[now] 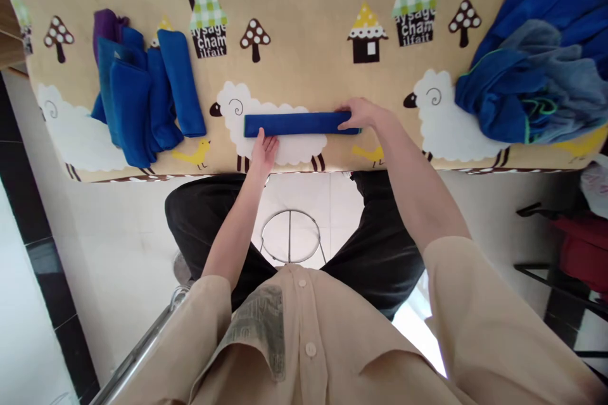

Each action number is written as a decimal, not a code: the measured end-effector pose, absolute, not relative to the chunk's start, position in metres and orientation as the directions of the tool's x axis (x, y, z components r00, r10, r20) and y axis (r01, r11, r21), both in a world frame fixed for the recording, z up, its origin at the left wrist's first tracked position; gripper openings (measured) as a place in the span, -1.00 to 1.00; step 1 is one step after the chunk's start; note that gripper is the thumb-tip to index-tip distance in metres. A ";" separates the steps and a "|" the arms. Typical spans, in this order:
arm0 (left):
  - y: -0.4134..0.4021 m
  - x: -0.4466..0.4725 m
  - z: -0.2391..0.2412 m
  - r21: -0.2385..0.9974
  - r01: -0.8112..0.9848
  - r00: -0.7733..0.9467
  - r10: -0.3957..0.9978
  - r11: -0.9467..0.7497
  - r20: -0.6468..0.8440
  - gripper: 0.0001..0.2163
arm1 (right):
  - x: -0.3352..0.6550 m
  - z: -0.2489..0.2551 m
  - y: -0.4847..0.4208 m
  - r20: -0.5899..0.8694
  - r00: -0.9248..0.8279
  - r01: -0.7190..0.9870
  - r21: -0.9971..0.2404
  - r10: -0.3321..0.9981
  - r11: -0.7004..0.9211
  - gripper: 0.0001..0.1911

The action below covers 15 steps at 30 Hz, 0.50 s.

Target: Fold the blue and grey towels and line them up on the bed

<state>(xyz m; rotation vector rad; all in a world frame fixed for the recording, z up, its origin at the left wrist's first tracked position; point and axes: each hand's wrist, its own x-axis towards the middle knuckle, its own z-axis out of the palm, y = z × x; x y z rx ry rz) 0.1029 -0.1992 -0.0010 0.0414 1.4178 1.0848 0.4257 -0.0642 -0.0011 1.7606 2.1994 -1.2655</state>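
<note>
"What are the fingers doing?"

"At the right hand point(361, 112), thumb and fingers pinch the right end of a blue strip point(299, 124). At the left hand point(265, 153), the thumb stands apart from the loosely straightened fingers, its tip meeting the strip's near side toward the left end."

"Where does the strip lie?"

"Flat on the table point(308, 50), close to the middle of the near edge and roughly parallel to it, across a sheep print point(232, 100)."

"How far along does the work look?"

"Partway on this piece, it seems: the strip is folded long and narrow, but not yet as short as the bundles point(130, 107)."

"And those?"

"Toward the table's near left corner, blue bundles lie crowded together, a purple bundle point(105, 25) at their far end. They look like the finished share, though overlap prevents a sure count."

"What appears to be left?"

"Most likely the heap point(508, 85), crumpled blue cloth toward the table's near right corner, well apart from the strip. Nothing visible in it looks folded; how many pieces it holds, one cannot tell."
</note>
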 end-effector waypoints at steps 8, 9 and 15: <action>-0.153 0.124 -0.025 0.659 -0.627 -0.443 0.505 0.415 -0.741 -0.66 | 0.401 -0.019 -0.045 -0.614 -0.351 0.899 -0.433 0.707 0.070 -0.64; -0.148 0.125 -0.025 0.656 -0.645 -0.453 0.495 0.392 -0.741 -0.67 | 0.399 -0.021 -0.046 -0.628 -0.354 0.906 -0.414 0.693 0.088 -0.65; -0.131 0.107 0.015 0.625 -0.711 -0.322 0.641 0.323 -0.697 -0.72 | 0.393 -0.019 -0.072 -0.587 -0.387 0.901 -0.404 0.711 0.157 -0.66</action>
